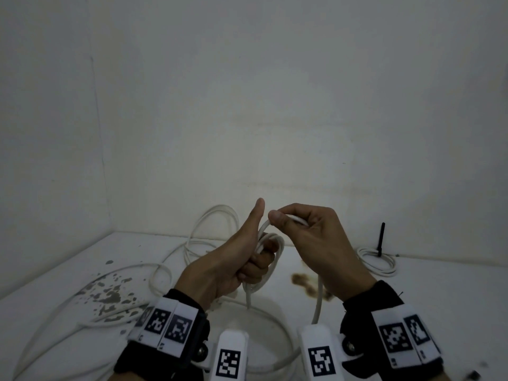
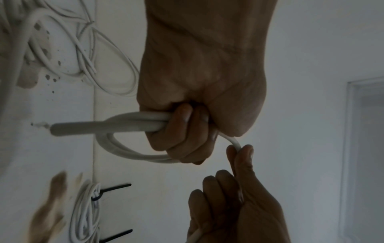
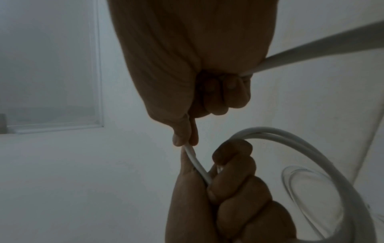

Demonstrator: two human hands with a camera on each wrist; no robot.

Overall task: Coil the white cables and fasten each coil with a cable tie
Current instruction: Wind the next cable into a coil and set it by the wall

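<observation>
My left hand (image 1: 247, 257) grips a small coil of white cable (image 1: 275, 259) in its curled fingers, thumb pointing up. In the left wrist view the coil's loops (image 2: 124, 148) and a cut cable end stick out of the fist (image 2: 182, 131). My right hand (image 1: 308, 232) pinches the same cable (image 1: 294, 220) between thumb and forefinger just above the left hand; the strand runs down past the right wrist (image 1: 319, 301). In the right wrist view the pinch (image 3: 187, 141) sits above the left fist (image 3: 232, 180) and its loops (image 3: 301, 144).
A finished coil (image 1: 378, 261) with an upright black cable tie (image 1: 381, 239) lies at the right by the wall. Loose white cables (image 1: 209, 229) sprawl over the stained white surface (image 1: 68, 276) at left and centre. Brown stains (image 1: 305, 283) mark the middle. Walls close the back and left.
</observation>
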